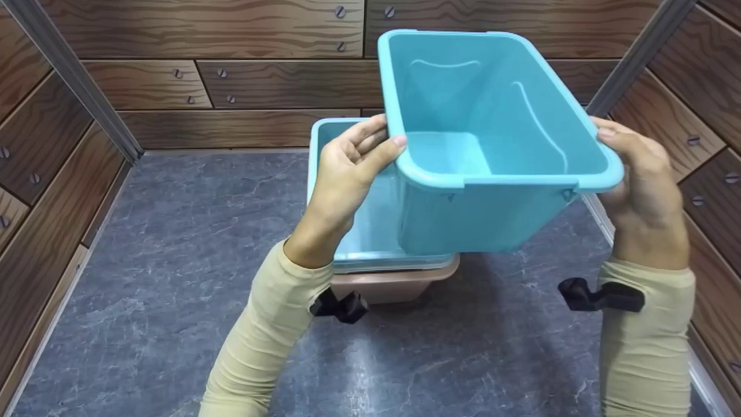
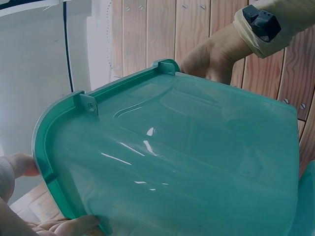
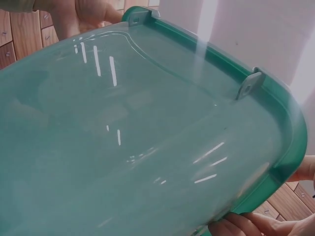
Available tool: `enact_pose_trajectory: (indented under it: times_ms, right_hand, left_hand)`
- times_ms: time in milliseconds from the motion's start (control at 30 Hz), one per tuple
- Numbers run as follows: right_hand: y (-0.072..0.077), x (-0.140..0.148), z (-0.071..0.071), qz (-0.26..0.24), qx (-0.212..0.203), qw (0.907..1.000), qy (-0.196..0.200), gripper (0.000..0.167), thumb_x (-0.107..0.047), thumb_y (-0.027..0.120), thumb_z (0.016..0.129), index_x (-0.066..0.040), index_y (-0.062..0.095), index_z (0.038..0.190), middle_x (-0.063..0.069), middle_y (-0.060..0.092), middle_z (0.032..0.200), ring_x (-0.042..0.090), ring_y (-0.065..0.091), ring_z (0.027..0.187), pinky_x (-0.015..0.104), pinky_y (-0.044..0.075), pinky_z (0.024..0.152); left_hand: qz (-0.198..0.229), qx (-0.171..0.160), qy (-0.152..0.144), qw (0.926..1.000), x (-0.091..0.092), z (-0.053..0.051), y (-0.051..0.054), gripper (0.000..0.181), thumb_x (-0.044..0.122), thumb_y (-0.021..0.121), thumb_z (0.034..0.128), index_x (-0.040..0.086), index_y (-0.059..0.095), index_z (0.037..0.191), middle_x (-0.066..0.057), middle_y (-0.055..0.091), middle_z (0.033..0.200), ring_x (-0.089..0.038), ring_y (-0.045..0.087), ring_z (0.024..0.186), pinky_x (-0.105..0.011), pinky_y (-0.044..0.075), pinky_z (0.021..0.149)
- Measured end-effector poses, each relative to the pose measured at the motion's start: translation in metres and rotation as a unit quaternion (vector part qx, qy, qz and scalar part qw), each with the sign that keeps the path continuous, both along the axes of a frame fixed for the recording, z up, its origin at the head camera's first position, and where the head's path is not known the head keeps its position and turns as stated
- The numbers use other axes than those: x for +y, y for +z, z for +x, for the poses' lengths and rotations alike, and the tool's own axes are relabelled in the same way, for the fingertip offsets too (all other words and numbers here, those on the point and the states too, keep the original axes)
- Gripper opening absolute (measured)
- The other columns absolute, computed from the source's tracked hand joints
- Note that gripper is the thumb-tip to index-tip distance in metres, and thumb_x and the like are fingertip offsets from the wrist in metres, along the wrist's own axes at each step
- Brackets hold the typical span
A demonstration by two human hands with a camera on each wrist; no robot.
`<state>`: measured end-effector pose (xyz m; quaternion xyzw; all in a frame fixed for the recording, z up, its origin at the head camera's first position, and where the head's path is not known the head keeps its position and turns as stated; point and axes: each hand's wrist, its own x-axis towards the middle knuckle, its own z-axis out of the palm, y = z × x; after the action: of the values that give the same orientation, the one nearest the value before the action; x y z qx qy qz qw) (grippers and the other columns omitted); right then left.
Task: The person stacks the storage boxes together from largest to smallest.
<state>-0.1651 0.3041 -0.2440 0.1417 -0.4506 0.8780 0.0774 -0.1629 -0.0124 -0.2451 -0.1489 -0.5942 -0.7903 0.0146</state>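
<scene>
An empty turquoise plastic bin [image 1: 486, 214] is held up off the floor, its open top tilted toward the head camera. My left hand [image 1: 347, 174] pinches its left rim, thumb on top and fingers beneath. On the right, my right hand [image 1: 645, 185] grips the opposite rim near the front corner. Both wrist views show the bin's smooth outer wall [image 2: 172, 147] close up. Below and partly behind it, another turquoise bin [image 1: 314, 150] sits on or inside a pink bin [image 1: 376, 288]; which of these I cannot tell. The held bin hides much of that stack.
The stack stands on a dark grey marbled floor [image 1: 191, 243]. Wood-patterned panels [image 1: 278, 130] enclose the back and both sides, with grey metal strips [image 1: 87, 87] at the corners. A black wrist mount [image 1: 341, 306] sits on each sleeve.
</scene>
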Motion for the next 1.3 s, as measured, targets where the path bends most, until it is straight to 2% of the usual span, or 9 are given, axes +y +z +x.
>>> enact_pose_trajectory:
  times_ms: [233,467,833,1033,1200,1300]
  right_hand:
    - [0.001,-0.006,0.0,0.018,-0.001,0.9998,-0.002,0.036,0.005,0.033,0.097,0.012,0.068,0.104,0.018,0.074,0.092,0.021,0.07,0.076,0.026,0.059,0.069]
    - [0.003,-0.012,0.001,0.044,-0.007,0.9988,-0.022,0.033,0.004,0.038,0.096,0.009,0.069,0.103,0.014,0.074,0.092,0.019,0.069,0.077,0.023,0.059,0.069]
    - [0.002,-0.022,0.001,0.054,-0.005,0.9985,-0.004,0.031,0.003,0.038,0.097,0.009,0.068,0.106,0.014,0.073,0.092,0.018,0.069,0.078,0.024,0.059,0.069]
    - [0.002,-0.026,0.0,0.064,-0.006,0.9979,-0.011,0.029,0.002,0.041,0.096,0.008,0.068,0.105,0.013,0.073,0.091,0.018,0.069,0.078,0.023,0.058,0.069]
    - [0.001,-0.03,-0.001,0.05,0.001,0.9987,0.006,0.03,0.004,0.039,0.096,0.01,0.068,0.105,0.014,0.073,0.09,0.019,0.069,0.078,0.024,0.058,0.069]
    - [0.002,-0.034,-0.002,0.045,-0.002,0.999,0.004,0.029,0.004,0.041,0.095,0.01,0.068,0.104,0.014,0.073,0.089,0.019,0.069,0.077,0.024,0.058,0.068]
  left_hand:
    - [-0.001,-0.005,0.009,0.9999,-0.005,0.001,0.0,0.052,0.005,0.06,0.0892,-0.008,0.045,0.137,-0.024,0.057,0.135,-0.027,0.058,0.126,-0.033,0.05,0.105]
    - [0.006,-0.01,0.013,0.9998,-0.009,0.0,0.0,0.052,0.006,0.06,0.0894,-0.008,0.045,0.137,-0.024,0.058,0.134,-0.026,0.06,0.123,-0.032,0.053,0.101]
    - [0.005,-0.014,0.024,0.9996,-0.019,-0.001,-0.001,0.051,0.006,0.059,0.0894,-0.008,0.046,0.137,-0.025,0.058,0.134,-0.028,0.06,0.123,-0.032,0.053,0.102]
    - [0.005,-0.014,0.027,0.9995,-0.023,-0.001,-0.002,0.051,0.006,0.059,0.0891,-0.007,0.047,0.136,-0.025,0.059,0.133,-0.022,0.063,0.117,-0.032,0.053,0.101]
    - [0.007,-0.012,0.032,0.9994,-0.026,-0.001,-0.003,0.05,0.006,0.059,0.0889,-0.008,0.047,0.136,-0.025,0.058,0.133,-0.021,0.063,0.116,-0.031,0.054,0.1]
    - [0.015,-0.012,0.032,0.9993,-0.028,-0.001,-0.003,0.049,0.004,0.059,0.0889,-0.009,0.048,0.135,-0.026,0.058,0.134,-0.02,0.063,0.116,-0.029,0.054,0.099]
